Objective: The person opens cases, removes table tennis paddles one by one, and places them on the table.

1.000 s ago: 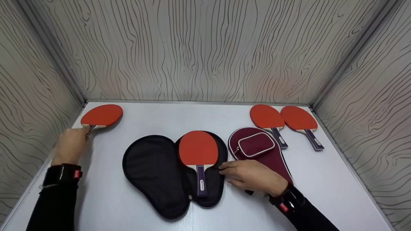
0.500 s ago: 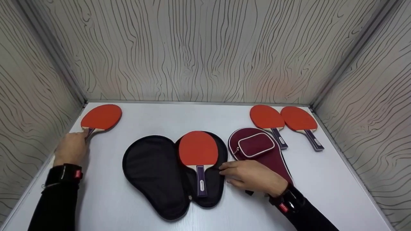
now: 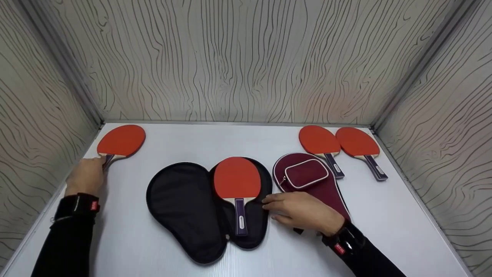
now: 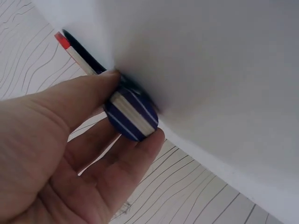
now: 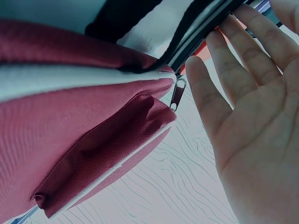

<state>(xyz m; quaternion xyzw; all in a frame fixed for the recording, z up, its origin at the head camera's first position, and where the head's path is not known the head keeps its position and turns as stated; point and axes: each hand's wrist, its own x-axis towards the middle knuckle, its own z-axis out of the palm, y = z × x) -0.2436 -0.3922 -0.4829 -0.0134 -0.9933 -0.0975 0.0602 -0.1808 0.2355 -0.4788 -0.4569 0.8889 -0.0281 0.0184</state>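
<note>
At the table's far left, my left hand [image 3: 85,177] grips a red table tennis paddle [image 3: 122,140] by its handle. The left wrist view shows thumb and fingers round the purple-and-white handle end [image 4: 133,114]. A black-lined case [image 3: 180,207] lies unfolded in the middle, and a second red paddle [image 3: 237,179] rests in its right half, handle toward me. My right hand [image 3: 303,211] has its fingertips at that half's right edge, fingers loosely extended in the right wrist view. Partly under this hand is a maroon case [image 3: 306,173] with a white-piped pocket, its zipper pull [image 5: 177,94] beside the hand.
Two more red paddles, one [image 3: 319,140] overlapping the maroon case's upper edge with its handle and another [image 3: 358,142] beside it, lie at the back right. Wood-grain panels [image 3: 230,61] wall the white table [image 3: 184,140] at the back and both sides.
My left hand has shifted slightly right and down, and its paddle has turned flatter, showing more of the handle. The right hand, both cases and the other paddles have stayed put.
</note>
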